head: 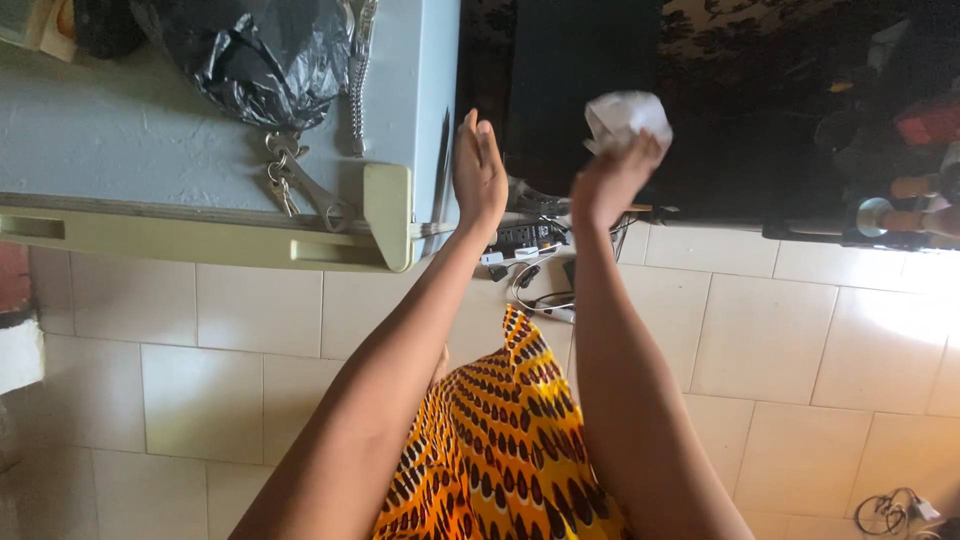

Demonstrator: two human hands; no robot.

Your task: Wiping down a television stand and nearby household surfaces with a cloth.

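My right hand (610,178) is raised in front of me and grips a crumpled white tissue (624,117) against a dark screen-like panel (580,90). My left hand (478,172) is held flat with its fingers together, next to the right edge of a pale blue-grey appliance top (120,140). It holds nothing. Both forearms reach forward over my orange patterned dress (500,440).
A black plastic bag (260,55), a wrench with keys (300,180) and a chain lie on the appliance top. A power strip with cables (525,245) sits on the cream tiled floor (780,340). Dark clutter and bottles (900,200) stand at the right. More cable (890,510) lies bottom right.
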